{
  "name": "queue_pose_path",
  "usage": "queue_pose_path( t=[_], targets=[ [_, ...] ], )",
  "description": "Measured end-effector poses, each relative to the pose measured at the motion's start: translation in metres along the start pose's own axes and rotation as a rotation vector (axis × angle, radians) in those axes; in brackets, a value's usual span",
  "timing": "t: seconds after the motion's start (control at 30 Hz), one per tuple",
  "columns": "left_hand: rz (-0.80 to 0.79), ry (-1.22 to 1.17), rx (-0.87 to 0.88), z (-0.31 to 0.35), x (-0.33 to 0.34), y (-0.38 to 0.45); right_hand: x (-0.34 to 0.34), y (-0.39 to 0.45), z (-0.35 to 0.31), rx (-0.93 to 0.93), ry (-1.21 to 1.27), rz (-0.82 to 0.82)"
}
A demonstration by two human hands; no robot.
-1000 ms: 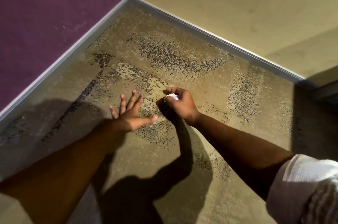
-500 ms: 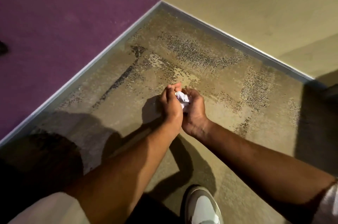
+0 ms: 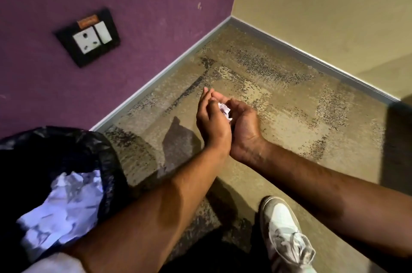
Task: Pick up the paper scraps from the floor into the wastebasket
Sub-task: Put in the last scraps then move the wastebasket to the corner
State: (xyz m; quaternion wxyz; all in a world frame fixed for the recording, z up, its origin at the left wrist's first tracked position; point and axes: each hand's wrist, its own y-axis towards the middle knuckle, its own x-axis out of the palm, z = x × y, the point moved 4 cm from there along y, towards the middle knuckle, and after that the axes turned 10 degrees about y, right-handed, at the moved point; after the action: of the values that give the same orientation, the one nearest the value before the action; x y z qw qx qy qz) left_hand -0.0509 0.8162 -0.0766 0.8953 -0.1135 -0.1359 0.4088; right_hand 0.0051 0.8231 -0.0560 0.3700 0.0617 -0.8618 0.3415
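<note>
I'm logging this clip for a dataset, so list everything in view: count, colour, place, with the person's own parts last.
wastebasket: one, lined with a black bag, lower left by the purple wall.
crumpled paper: a pile, count unclear, white, inside the wastebasket.
paper scrap: one small wad, white, cupped between both hands.
wall socket: one, white socket and switch on a black plate, on the purple wall.
floor: tan with dark speckles, no loose scraps visible.
shoe: one, white and grey, bottom right.
left hand: one, cupped against the scrap.
right hand: one, cupped under the scrap.
</note>
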Motion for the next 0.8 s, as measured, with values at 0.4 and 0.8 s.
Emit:
queue_pose_path(
  t=[0.4,0.8],
  targets=[
    [0.163,-0.171,0.087,0.121,-0.171,-0.048,0.133,-0.121,0.105,0.084,-0.286,-0.320],
    [0.181,0.151,-0.090,0.121,-0.345,-0.042,0.174,-0.144,0.225,0.271,-0.762,-0.316]
  ],
)
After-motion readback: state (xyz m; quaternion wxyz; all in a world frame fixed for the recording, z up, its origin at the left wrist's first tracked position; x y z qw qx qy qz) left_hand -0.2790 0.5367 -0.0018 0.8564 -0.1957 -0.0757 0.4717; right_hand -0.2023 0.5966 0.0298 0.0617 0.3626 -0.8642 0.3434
